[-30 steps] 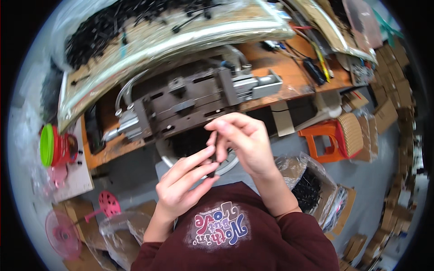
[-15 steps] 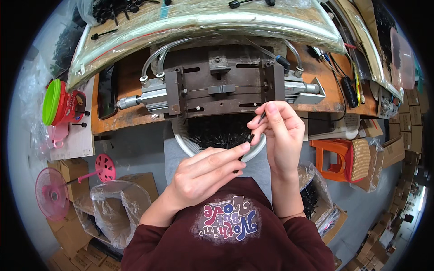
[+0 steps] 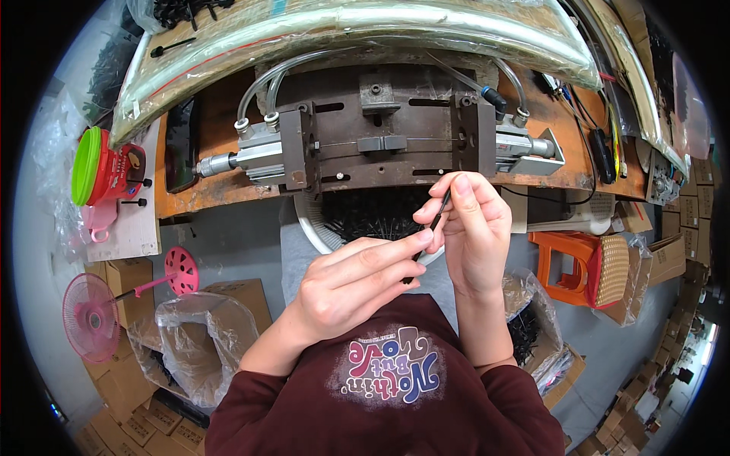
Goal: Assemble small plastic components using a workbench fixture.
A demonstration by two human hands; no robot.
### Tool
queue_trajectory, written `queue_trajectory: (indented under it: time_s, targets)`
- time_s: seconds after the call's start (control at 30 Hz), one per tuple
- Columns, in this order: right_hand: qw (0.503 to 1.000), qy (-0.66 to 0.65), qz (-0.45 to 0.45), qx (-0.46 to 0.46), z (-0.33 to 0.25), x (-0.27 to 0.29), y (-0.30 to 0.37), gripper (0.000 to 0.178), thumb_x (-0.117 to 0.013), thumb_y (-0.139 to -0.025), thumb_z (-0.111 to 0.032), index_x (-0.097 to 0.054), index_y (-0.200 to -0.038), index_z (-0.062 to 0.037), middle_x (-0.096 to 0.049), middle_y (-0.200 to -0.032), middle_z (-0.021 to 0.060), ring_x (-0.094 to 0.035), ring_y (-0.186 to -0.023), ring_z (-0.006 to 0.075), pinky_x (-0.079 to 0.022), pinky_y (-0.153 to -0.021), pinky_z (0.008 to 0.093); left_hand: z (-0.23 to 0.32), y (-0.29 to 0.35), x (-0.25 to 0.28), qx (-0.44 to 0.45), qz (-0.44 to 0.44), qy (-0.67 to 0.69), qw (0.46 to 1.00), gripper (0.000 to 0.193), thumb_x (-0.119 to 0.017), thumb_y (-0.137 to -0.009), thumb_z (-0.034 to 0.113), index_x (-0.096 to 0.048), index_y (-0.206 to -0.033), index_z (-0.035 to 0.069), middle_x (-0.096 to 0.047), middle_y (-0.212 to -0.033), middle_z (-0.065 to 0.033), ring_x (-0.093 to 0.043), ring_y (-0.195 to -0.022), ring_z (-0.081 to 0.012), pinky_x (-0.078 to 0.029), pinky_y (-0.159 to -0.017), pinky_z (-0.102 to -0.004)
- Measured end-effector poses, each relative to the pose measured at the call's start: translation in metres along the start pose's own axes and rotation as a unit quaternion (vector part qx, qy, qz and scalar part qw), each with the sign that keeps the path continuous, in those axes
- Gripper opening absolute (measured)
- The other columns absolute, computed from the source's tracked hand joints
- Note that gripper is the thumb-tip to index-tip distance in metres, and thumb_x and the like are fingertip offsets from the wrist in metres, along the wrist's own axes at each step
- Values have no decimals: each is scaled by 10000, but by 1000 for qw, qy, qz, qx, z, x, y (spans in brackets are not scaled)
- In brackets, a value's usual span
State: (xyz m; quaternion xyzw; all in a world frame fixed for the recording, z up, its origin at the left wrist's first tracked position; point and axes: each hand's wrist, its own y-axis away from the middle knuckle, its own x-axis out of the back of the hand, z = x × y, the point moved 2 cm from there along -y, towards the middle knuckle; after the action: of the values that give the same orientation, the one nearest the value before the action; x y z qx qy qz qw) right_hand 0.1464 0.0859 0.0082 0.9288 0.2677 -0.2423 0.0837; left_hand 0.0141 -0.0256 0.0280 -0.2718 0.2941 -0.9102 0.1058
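A thin black rod-shaped part [image 3: 436, 222] slants between my hands, in front of the machine. My right hand [image 3: 477, 232] pinches its upper end between thumb and fingers. Closed around its lower part is my left hand [image 3: 353, 285], and a black end pokes out below the fingertips. Much of the part is hidden by fingers. Beneath the hands, a white round basket [image 3: 310, 226] holds many thin black pieces [image 3: 372, 216]. Beyond stands a dark metal fixture [image 3: 342, 163] with a small grey block [image 3: 382, 144] at its middle.
Silver cylinders [image 3: 258, 158] with clear hoses flank the fixture on the wooden bench [image 3: 217, 199]. At left are a red tub with a green rim [image 3: 114, 171], a pink fan [image 3: 91, 315] and a plastic-lined box [image 3: 199, 346]. An orange stool [image 3: 559, 266] stands at right.
The black part now shows as a longer piece between my hands, its upper end in the right fingers. Both hands stay close together; the whole view has shifted slightly.
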Motion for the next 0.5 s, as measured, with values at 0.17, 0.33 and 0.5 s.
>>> queue_trajectory:
  time_s: [0.17,0.33,0.5]
  targets:
    - [1000,4,-8,9,1,2,0,255,-515,-1056,-187,-630,-994,32,-717,-808,173,-622,-531,112,-456,-498,212,0,1,-1,0,4,0,1000,321,-856,-646,27,-742,-941,-29,-718,-1133,-175,-723,-815,-254,-595,-691,-327]
    - [999,25,-8,22,1,1,0,252,-521,-1053,-184,-630,-997,36,-716,-810,172,-630,-541,111,-462,-506,211,-1,1,1,-3,3,-2,1000,323,-857,-642,27,-740,-938,-33,-718,-1126,-180,-722,-810,-255,-595,-690,-327]
    - [999,41,-15,32,2,-2,2,238,-521,-1050,-162,-634,-991,40,-715,-814,159,-626,-542,105,-471,-507,208,-3,2,2,6,5,-2,1000,307,-857,-644,38,-741,-919,-34,-724,-1109,-176,-717,-794,-249,-590,-680,-329]
